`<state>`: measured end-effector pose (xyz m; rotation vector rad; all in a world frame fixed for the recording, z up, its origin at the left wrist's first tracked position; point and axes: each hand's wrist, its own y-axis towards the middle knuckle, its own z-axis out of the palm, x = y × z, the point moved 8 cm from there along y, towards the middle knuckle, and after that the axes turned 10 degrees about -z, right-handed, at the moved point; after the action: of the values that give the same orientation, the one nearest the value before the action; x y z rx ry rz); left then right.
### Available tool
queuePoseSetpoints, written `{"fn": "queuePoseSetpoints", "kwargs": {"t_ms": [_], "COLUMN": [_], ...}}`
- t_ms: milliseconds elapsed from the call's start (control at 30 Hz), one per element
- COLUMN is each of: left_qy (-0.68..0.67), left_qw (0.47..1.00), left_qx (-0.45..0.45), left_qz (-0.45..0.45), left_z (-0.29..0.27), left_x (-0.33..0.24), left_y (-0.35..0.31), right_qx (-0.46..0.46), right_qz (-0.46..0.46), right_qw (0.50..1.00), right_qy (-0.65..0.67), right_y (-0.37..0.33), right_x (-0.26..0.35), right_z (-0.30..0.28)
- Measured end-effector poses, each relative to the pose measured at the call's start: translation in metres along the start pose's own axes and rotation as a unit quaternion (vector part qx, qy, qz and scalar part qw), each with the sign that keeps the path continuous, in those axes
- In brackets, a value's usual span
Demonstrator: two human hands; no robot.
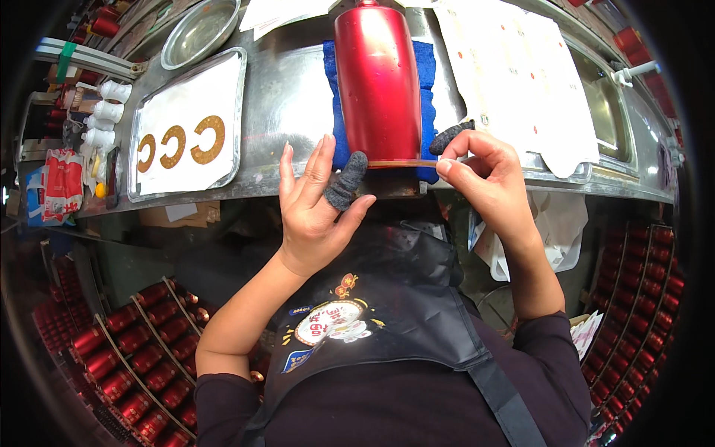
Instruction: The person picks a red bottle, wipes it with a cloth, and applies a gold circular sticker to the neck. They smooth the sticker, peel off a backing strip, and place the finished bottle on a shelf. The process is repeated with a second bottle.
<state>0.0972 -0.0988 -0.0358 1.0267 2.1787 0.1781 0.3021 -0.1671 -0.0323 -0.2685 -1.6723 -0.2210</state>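
On a blue cloth (427, 89) in the head view lay a red vessel (378, 89); the right hand (493, 177) pinched a thin strip (410, 162) across its near end, the left hand (307, 217) spread, its grey finger cover (345, 182) just beside.

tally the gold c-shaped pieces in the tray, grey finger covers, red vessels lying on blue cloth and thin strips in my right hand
Gold C-shaped pieces: 3
Grey finger covers: 2
Red vessel on blue cloth: 1
Thin strip: 1
Total: 7
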Motion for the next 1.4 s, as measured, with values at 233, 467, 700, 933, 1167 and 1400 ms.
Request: {"fn": "queuePoseSetpoints", "kwargs": {"t_ms": [233,467,700,933,1167,1400], "left_qy": [0.036,0.094,0.109,-0.058,-0.028,-0.006], "left_qw": [0.998,0.991,0.989,0.997,1.0,0.999], "left_qx": [0.0,-0.028,-0.038,-0.037,-0.003,0.001], "left_qz": [0.043,0.093,0.092,-0.017,0.01,0.049], "left_z": [-0.004,-0.01,0.006,-0.004,-0.001,0.003], "left_x": [-0.017,-0.047,-0.05,-0.004,0.004,-0.006], "left_y": [0.013,0.032,0.053,0.031,0.0,0.005], "right_qx": [-0.005,0.004,0.006,0.033,0.01,-0.015], "right_qz": [0.005,0.007,-0.029,0.03,0.005,0.01], "right_qw": [1.0,1.0,1.0,0.998,1.0,0.999], "right_qy": [0.005,0.027,-0.009,0.052,0.018,0.034], "right_y": [0.005,0.006,0.007,0.005,-0.002,0.0], "right_x": [-0.017,-0.022,-0.019,-0.015,0.004,-0.007], "right_z": [0.001,0.005,0.012,0.012,0.003,-0.001]}}
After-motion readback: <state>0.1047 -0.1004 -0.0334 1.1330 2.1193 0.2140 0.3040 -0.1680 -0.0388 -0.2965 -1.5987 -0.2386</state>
